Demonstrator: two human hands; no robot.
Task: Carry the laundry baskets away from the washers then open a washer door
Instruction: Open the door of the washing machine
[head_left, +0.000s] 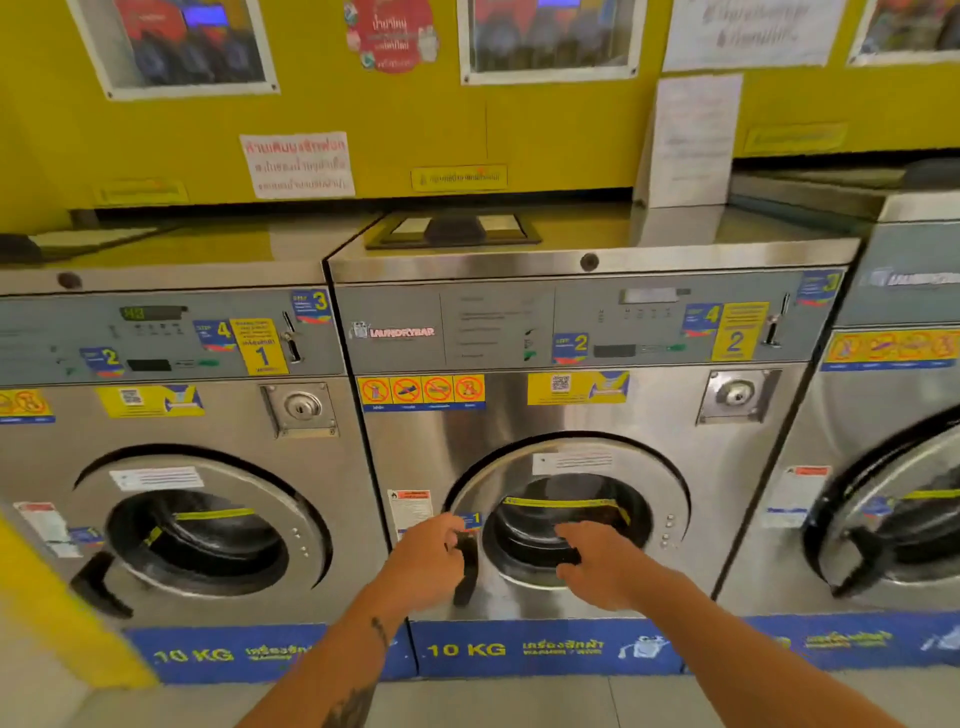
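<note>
Straight ahead stands a steel front-load washer (587, 410) marked 2, its round door (670, 499) closed with a dark glass window. My left hand (428, 558) is wrapped around the black door handle (467, 577) at the door's left edge. My right hand (597, 564) rests against the lower part of the door glass, fingers curled, holding nothing that I can see. No laundry basket is in view.
Washer 1 (171, 415) stands to the left with its door shut, and a third washer (893, 441) to the right. A yellow wall (415, 114) with posters runs behind. A yellow object (62, 613) stands at lower left. Tiled floor lies below.
</note>
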